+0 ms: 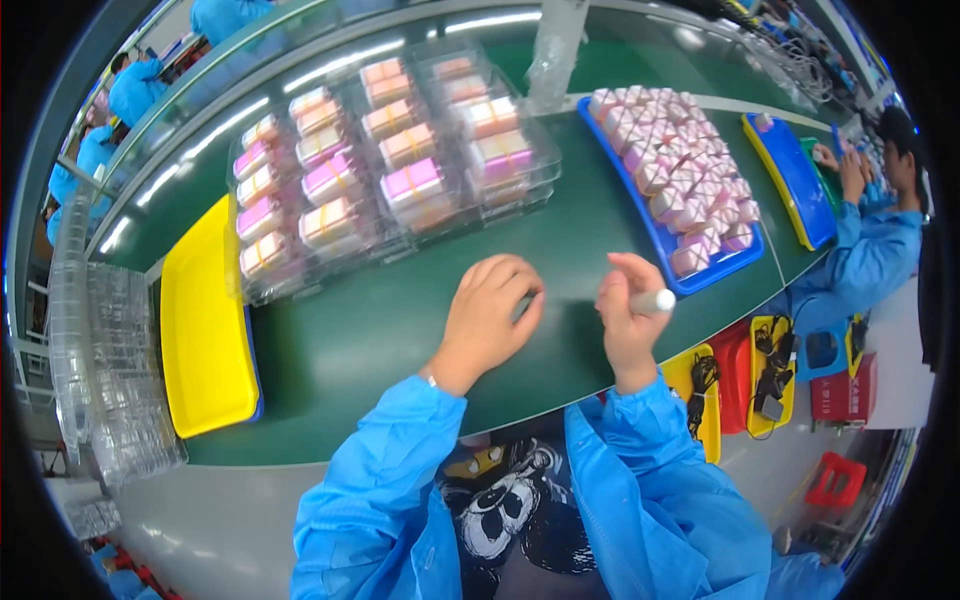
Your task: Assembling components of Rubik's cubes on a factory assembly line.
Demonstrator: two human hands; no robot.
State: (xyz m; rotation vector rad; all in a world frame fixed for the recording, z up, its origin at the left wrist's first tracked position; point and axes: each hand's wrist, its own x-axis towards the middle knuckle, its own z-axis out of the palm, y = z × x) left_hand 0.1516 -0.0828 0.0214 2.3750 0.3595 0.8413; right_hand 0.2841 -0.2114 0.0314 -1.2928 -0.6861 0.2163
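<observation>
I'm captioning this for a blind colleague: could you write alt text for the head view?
Seen from above, a person in blue sleeves rests the left hand on a green belt while the right hand grips a white marker. Beyond lie clear trays of pink boxes, a blue tray of pink boxes, and a yellow tray at left.

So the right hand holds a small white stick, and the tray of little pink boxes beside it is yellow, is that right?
Not quite. The right hand does hold a small white stick, but the tray of little pink boxes is blue, not yellow, as the head view shows. The yellow tray lies to the left, bare.
</observation>
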